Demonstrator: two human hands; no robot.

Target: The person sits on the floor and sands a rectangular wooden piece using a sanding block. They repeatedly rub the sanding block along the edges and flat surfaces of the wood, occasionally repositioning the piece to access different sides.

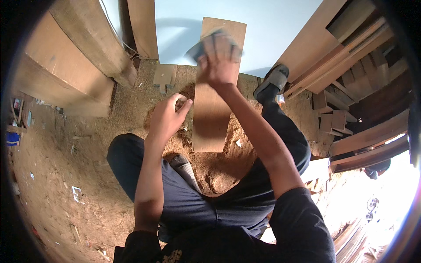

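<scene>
My right hand point(219, 62) presses flat, fingers forward, over a dark sheet point(196, 51) that looks like sandpaper. Both are blurred, and the hand hides much of the sheet. Beneath them a long wooden board point(212, 125) runs away from me, its far end over a pale blue panel point(279, 23) and its near end between my legs. Just left of the board's edge hovers my left hand point(171, 113), loosely curled, its thumb close to the wood. Nothing shows in its grasp; part of the palm is hidden.
A flat wooden piece point(165, 75) lies on the sawdust-covered floor point(98, 157) near the panel. Large wooden beams point(92, 39) stand at left. Boards point(329, 56) and small offcuts point(332, 121) are stacked at right. My sandalled foot point(274, 80) rests beside the panel's right corner.
</scene>
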